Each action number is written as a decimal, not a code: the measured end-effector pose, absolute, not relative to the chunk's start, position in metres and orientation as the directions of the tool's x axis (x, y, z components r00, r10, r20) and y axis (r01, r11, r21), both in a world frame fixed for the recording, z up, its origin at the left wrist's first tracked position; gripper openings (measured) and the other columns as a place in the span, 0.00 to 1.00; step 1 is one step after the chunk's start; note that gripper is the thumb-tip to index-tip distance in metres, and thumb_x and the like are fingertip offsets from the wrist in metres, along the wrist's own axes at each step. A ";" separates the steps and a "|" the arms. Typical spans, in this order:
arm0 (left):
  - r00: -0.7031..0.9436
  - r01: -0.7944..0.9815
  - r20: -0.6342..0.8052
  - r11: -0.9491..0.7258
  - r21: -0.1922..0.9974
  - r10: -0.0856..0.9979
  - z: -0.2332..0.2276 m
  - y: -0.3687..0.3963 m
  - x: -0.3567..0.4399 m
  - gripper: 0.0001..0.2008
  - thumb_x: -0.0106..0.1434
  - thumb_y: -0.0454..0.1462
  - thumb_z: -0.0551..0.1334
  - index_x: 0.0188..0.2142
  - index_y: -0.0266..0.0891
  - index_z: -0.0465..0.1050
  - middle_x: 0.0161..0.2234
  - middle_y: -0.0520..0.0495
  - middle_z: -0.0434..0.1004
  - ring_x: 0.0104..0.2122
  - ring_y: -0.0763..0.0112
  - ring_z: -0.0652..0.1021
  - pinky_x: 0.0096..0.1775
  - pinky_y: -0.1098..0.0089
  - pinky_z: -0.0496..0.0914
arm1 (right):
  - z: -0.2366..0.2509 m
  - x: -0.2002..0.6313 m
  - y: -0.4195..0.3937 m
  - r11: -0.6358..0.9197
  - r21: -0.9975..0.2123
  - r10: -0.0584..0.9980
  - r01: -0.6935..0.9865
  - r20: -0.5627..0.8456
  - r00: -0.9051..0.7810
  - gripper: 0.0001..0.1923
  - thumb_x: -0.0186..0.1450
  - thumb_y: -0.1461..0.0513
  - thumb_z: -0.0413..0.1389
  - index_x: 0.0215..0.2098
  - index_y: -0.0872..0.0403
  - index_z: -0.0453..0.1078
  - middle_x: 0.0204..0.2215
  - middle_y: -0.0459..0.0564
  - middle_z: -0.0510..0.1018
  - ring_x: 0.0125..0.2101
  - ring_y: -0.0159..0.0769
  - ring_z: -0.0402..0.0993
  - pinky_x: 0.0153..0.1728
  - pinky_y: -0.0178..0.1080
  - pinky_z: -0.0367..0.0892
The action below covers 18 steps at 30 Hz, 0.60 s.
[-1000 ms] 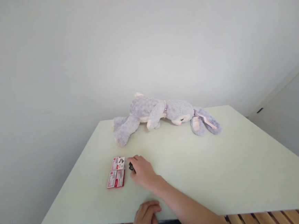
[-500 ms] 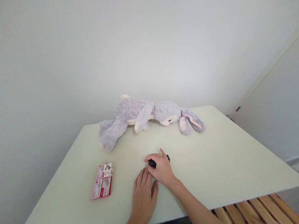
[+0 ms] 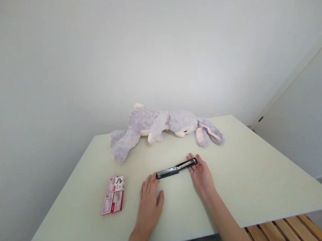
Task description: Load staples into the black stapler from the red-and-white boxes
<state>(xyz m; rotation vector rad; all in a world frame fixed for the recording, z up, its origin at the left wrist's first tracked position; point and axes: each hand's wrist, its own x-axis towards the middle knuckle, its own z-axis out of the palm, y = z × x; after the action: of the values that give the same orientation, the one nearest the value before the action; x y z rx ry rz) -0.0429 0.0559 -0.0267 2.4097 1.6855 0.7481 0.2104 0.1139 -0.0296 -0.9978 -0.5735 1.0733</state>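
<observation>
A black stapler [image 3: 167, 172] lies folded wide open in front of me, its silvery metal inside facing up. Its left half rests on the table; the right half tilts slightly upward toward my right hand. My left hand [image 3: 149, 201] lies palm down with fingers stretched, the fingertips at the stapler's left end. My right hand [image 3: 203, 174] is turned palm up, fingers extended under and beside the stapler's right end, not wrapped round it.
Small red-and-white boxes [image 3: 113, 195] lie on the white table [image 3: 80, 193] to the left. Along the wall at the back lies a grey plush rabbit [image 3: 150, 121]. A slatted wooden bench [image 3: 287, 231] shows below the table's front right edge.
The stapler, earlier mostly covered by my right hand, now lies opened out and in plain sight. My right hand has moved right and turned palm up; my left hand shifted slightly left.
</observation>
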 end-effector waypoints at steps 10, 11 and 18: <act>-0.349 0.931 0.362 0.278 0.236 0.864 -0.030 -0.013 -0.110 0.23 0.72 0.44 0.56 0.65 0.48 0.66 0.62 0.37 0.65 0.58 0.41 0.69 0.52 0.40 0.68 | -0.040 0.224 -0.001 -0.178 -0.924 0.918 -0.340 -0.280 0.282 0.27 0.63 0.45 0.63 0.54 0.51 0.74 0.44 0.56 0.84 0.41 0.46 0.83 0.45 0.48 0.79; -0.313 0.940 0.359 0.232 0.252 0.879 -0.034 -0.018 -0.106 0.22 0.72 0.43 0.56 0.64 0.51 0.66 0.63 0.39 0.65 0.58 0.42 0.69 0.52 0.41 0.68 | -0.041 0.220 -0.007 -0.212 -0.935 0.935 -0.284 -0.278 0.219 0.26 0.63 0.45 0.63 0.53 0.52 0.75 0.40 0.54 0.84 0.35 0.43 0.82 0.37 0.44 0.79; 0.184 0.800 0.226 -0.279 0.532 0.957 -0.031 -0.001 -0.044 0.20 0.71 0.36 0.58 0.60 0.56 0.70 0.54 0.49 0.77 0.55 0.56 0.72 0.56 0.52 0.67 | -0.036 0.194 0.011 -0.243 -0.963 0.938 0.121 -0.265 -0.225 0.25 0.70 0.43 0.53 0.51 0.54 0.72 0.27 0.43 0.77 0.15 0.26 0.64 0.17 0.32 0.59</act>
<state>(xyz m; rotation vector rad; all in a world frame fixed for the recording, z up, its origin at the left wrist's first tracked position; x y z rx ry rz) -0.0442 -0.0010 -0.0309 2.1703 1.6726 0.7599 0.1939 0.0107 -0.0359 -1.3475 -1.3248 1.5413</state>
